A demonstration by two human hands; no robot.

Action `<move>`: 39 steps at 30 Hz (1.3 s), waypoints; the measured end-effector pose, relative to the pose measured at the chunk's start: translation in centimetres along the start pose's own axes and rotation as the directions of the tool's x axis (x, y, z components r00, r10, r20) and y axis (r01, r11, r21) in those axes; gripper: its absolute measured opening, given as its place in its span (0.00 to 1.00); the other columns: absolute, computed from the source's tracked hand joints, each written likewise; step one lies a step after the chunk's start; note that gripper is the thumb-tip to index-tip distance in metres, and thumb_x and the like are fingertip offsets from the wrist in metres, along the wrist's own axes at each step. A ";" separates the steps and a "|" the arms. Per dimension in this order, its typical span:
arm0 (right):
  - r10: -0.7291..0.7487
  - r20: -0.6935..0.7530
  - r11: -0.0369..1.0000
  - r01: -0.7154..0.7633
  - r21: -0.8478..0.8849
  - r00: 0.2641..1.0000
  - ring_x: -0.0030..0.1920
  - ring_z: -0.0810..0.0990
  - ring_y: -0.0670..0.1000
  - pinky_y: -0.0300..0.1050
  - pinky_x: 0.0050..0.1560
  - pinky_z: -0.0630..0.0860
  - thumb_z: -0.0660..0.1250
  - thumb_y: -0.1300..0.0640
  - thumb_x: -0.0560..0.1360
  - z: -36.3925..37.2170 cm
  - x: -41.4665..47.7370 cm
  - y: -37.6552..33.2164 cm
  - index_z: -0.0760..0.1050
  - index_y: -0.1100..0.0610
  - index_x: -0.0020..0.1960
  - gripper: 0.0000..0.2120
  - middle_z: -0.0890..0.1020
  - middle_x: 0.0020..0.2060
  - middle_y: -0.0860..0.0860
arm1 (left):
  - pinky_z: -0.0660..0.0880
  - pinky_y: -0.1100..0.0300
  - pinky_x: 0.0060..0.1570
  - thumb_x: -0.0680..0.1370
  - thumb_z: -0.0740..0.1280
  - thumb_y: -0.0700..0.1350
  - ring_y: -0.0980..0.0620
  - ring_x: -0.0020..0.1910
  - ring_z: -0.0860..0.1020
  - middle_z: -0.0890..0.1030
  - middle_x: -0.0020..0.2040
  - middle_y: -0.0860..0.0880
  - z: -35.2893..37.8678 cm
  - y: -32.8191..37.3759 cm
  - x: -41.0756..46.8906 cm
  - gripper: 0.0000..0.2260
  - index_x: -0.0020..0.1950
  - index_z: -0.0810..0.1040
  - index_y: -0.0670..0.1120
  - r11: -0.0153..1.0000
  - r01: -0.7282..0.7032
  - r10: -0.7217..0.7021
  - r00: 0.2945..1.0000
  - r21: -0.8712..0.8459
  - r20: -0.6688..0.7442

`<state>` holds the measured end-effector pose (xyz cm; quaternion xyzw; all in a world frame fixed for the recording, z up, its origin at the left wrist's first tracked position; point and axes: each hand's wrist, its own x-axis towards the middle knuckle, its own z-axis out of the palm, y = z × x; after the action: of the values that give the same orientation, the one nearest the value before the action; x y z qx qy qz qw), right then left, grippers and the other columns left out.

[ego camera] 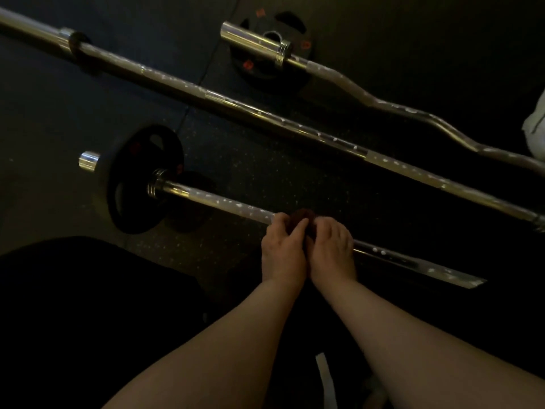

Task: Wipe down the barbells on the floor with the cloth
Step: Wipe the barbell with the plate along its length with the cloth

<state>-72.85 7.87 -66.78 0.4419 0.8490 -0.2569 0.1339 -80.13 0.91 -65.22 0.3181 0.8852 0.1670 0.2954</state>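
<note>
- As they curl side by side, my left hand [283,246] and right hand [331,246] clamp the cloth [300,216] on the near barbell [221,202].
- Three bars: this one, a middle barbell [236,104], a far curl bar [368,95].

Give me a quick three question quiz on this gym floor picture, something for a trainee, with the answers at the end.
1. True or false: the left hand and the right hand hold the cloth on the nearest bar.
2. Which bar is bent in a zigzag? A the nearest one, B the middle one, C the farthest one.
3. Fill in: the nearest bar carries a black ___ near its end at the picture's left.

Key: 1 true. 2 C, the farthest bar. 3 plate.
</note>
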 end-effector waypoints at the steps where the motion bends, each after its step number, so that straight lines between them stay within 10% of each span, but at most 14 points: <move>1: -0.061 0.023 0.993 0.063 -0.101 0.998 0.75 0.63 0.55 0.55 0.79 0.56 0.61 0.48 0.82 -0.3 0.4 0.4 0.52 0.50 0.80 0.30 0.65 0.73 0.54 | 0.68 0.50 0.71 0.79 0.68 0.56 0.52 0.67 0.67 0.64 0.73 0.51 0.0 0.1 -0.3 0.23 0.72 0.67 0.64 0.999 0.009 -0.011 0.999 0.043 0.053; 4: -0.183 0.075 0.924 0.197 -0.329 0.980 0.74 0.64 0.56 0.54 0.78 0.56 0.60 0.50 0.81 -0.4 1.7 1.2 0.52 0.49 0.81 0.31 0.66 0.73 0.56 | 0.59 0.51 0.76 0.79 0.68 0.51 0.49 0.74 0.58 0.54 0.76 0.50 0.3 -0.4 -0.3 0.31 0.80 0.59 0.58 0.987 -0.094 0.092 0.996 0.129 0.021; 8: -0.120 0.010 0.934 0.117 -0.337 0.993 0.82 0.51 0.56 0.56 0.81 0.49 0.65 0.57 0.80 1.5 1.5 -1.0 0.57 0.57 0.80 0.32 0.55 0.81 0.57 | 0.64 0.54 0.73 0.80 0.67 0.41 0.48 0.74 0.64 0.67 0.75 0.47 0.7 -1.6 -0.1 0.23 0.76 0.70 0.48 0.993 -0.074 0.068 0.996 -0.088 -0.063; 12: -0.280 0.023 0.896 0.270 -0.353 0.960 0.76 0.63 0.56 0.55 0.79 0.57 0.65 0.54 0.79 2.1 1.3 -1.0 0.49 0.56 0.82 0.38 0.64 0.76 0.53 | 0.69 0.51 0.70 0.78 0.66 0.35 0.46 0.72 0.68 0.68 0.74 0.46 0.3 -2.8 -0.6 0.24 0.74 0.70 0.46 0.988 -0.064 0.057 0.997 -0.143 -0.051; 19: -0.086 -0.023 0.946 0.074 -0.316 0.996 0.76 0.63 0.57 0.56 0.77 0.60 0.61 0.49 0.82 2.0 1.1 -0.2 0.56 0.53 0.81 0.30 0.67 0.75 0.54 | 0.54 0.55 0.77 0.82 0.66 0.43 0.53 0.80 0.53 0.54 0.82 0.50 -0.2 -1.7 -1.7 0.29 0.81 0.59 0.49 0.991 -0.134 0.134 0.991 -0.010 0.022; 24: -0.286 0.030 0.896 0.279 -0.346 0.958 0.72 0.67 0.55 0.55 0.75 0.62 0.61 0.49 0.82 1.9 1.7 -0.9 0.47 0.50 0.82 0.35 0.67 0.73 0.51 | 0.40 0.53 0.77 0.81 0.65 0.44 0.52 0.81 0.46 0.52 0.83 0.49 -1.3 -3.5 -2.2 0.29 0.80 0.59 0.47 0.957 -0.200 0.202 0.979 0.211 0.014; 29: -0.039 -0.081 0.950 0.011 -0.313 0.996 0.68 0.71 0.55 0.54 0.72 0.65 0.52 0.48 0.84 1.6 1.1 0.5 0.65 0.53 0.76 0.22 0.75 0.68 0.52 | 0.45 0.49 0.80 0.81 0.65 0.44 0.51 0.81 0.45 0.50 0.83 0.47 -1.3 -3.6 -2.4 0.31 0.81 0.55 0.46 0.968 -0.198 0.178 0.975 0.154 0.136; 35: -0.281 0.040 0.892 0.276 -0.357 0.959 0.74 0.65 0.56 0.55 0.76 0.61 0.55 0.48 0.84 2.0 1.9 -2.1 0.50 0.54 0.82 0.30 0.66 0.75 0.53 | 0.45 0.47 0.79 0.79 0.68 0.46 0.49 0.81 0.47 0.51 0.83 0.46 -1.2 -3.9 -2.3 0.32 0.80 0.58 0.48 0.965 -0.179 0.162 0.982 0.194 0.098; 39: -0.139 -0.024 0.942 0.124 -0.313 0.990 0.72 0.67 0.55 0.53 0.75 0.62 0.53 0.47 0.85 1.4 1.1 0.1 0.58 0.53 0.80 0.25 0.71 0.72 0.52 | 0.42 0.54 0.73 0.80 0.67 0.45 0.50 0.81 0.51 0.55 0.82 0.46 -1.9 -4.4 -2.6 0.30 0.80 0.60 0.46 0.960 -0.222 0.210 0.974 0.172 0.085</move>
<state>-73.39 7.87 -68.44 0.3635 0.9093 -0.1181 0.1648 -81.76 -4.29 -64.79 0.4436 0.8466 0.1068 0.2742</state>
